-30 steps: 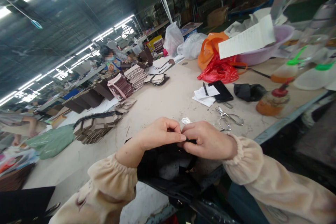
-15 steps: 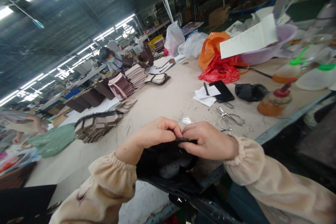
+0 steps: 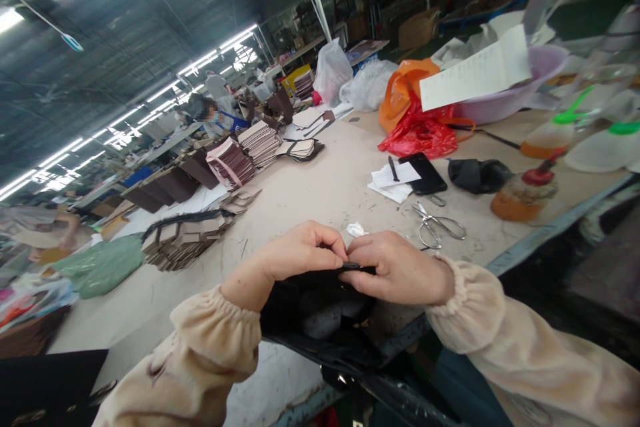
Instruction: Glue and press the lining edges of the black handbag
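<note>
A black bag [image 3: 345, 347] with metal fittings lies at the table's near edge, its mouth facing up and its dark inside only partly visible. My left hand [image 3: 300, 255] comes in from the left, thumb and fingers pinched on the bag's upper edge. Right beside it, my right hand [image 3: 397, 268] grips the same black edge between thumb and curled fingers. Both hands' fingertips nearly meet there. Just past them is a crumpled white scrap [image 3: 356, 229]. Silver scissors [image 3: 437, 223] rest on the table to the right of my right hand.
Beyond the scissors lie a black phone [image 3: 427, 175], a pen [image 3: 393, 169] on white paper, and a bottle of amber liquid [image 3: 523, 197]. Red [image 3: 420, 130] and orange bags sit farther back. Stacked brown pieces [image 3: 187, 240] line the left side. Co-workers are at the far left and back.
My left thumb and fingers have shifted slightly right along the bag's edge. My right hand keeps its grip. A co-worker at the far left has moved their arms.
</note>
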Demonstrator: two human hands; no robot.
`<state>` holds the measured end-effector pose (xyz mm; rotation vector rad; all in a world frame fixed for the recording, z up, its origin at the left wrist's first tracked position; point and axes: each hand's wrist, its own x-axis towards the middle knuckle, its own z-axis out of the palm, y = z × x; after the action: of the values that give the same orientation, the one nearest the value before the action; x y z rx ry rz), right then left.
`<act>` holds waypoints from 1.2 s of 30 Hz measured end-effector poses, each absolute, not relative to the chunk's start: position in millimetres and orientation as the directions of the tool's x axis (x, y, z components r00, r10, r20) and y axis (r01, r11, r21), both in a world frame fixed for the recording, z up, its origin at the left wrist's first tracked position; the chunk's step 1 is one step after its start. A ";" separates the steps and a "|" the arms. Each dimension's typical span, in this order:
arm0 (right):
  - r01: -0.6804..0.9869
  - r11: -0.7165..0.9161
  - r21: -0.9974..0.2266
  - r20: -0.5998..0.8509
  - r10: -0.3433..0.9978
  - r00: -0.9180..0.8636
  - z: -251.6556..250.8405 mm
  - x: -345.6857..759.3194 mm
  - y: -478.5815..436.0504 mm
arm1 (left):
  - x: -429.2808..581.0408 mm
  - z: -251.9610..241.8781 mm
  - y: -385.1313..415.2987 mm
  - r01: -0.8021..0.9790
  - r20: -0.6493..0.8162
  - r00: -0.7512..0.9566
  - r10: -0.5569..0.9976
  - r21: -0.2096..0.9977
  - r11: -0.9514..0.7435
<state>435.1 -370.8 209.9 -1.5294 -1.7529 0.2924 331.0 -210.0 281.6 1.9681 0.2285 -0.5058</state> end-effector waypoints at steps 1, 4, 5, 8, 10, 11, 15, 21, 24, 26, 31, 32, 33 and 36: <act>0.739 0.251 -0.625 0.397 0.918 0.024 210.0 435.0 -371.1 | 331.1 281.7 -209.9 0.380 -0.450 0.891 -0.064 0.815 -0.437; 0.740 0.248 -0.625 0.397 0.917 0.028 210.3 435.1 -371.3 | 331.2 282.4 -210.7 0.386 -0.452 0.890 -0.062 0.817 -0.428; 0.740 0.247 -0.625 0.398 0.917 0.029 210.4 435.2 -371.1 | 331.3 282.6 -211.0 0.386 -0.451 0.890 -0.061 0.819 -0.424; 0.740 0.248 -0.626 0.396 0.918 0.027 210.4 435.2 -370.6 | 331.5 282.7 -211.4 0.378 -0.448 0.892 -0.061 0.813 -0.443; 0.741 0.246 -0.625 0.395 0.918 0.028 210.1 435.1 -370.5 | 331.3 282.1 -211.1 0.366 -0.443 0.894 -0.063 0.805 -0.467; 0.742 0.246 -0.624 0.395 0.918 0.027 209.9 435.1 -370.6 | 331.1 281.7 -210.8 0.359 -0.440 0.896 -0.067 0.804 -0.474; 0.744 0.250 -0.620 0.395 0.919 0.021 208.6 435.2 -371.4 | 330.0 280.1 -210.7 0.352 -0.434 0.898 -0.077 0.811 -0.467; 0.743 0.242 -0.624 0.399 0.916 0.037 208.7 435.1 -370.8 | 330.4 281.3 -213.1 0.352 -0.426 0.903 -0.062 0.814 -0.463; 0.741 0.247 -0.625 0.400 0.916 0.032 209.6 434.0 -370.5 | 330.7 281.4 -213.0 0.349 -0.425 0.902 -0.081 0.825 -0.445; 0.741 0.246 -0.625 0.398 0.917 0.032 210.2 433.3 -370.5 | 330.8 281.2 -213.0 0.340 -0.419 0.903 -0.091 0.828 -0.446; 0.736 0.249 -0.629 0.395 0.918 0.027 211.3 432.0 -371.4 | 331.8 282.3 -213.6 0.312 -0.415 0.902 -0.119 0.817 -0.485; 0.735 0.253 -0.629 0.395 0.918 0.022 211.3 432.0 -371.8 | 332.0 282.8 -213.5 0.311 -0.417 0.899 -0.133 0.822 -0.477; 0.734 0.256 -0.629 0.395 0.918 0.019 211.3 431.9 -372.1 | 332.1 283.3 -213.3 0.313 -0.420 0.895 -0.148 0.830 -0.462; 0.734 0.261 -0.627 0.395 0.919 0.011 210.6 432.0 -372.8 | 331.6 284.1 -212.6 0.322 -0.424 0.889 -0.172 0.848 -0.422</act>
<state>432.0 -372.8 210.6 -1.5172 -1.7634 0.3034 331.6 -212.6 284.1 1.9314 0.1105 -0.5490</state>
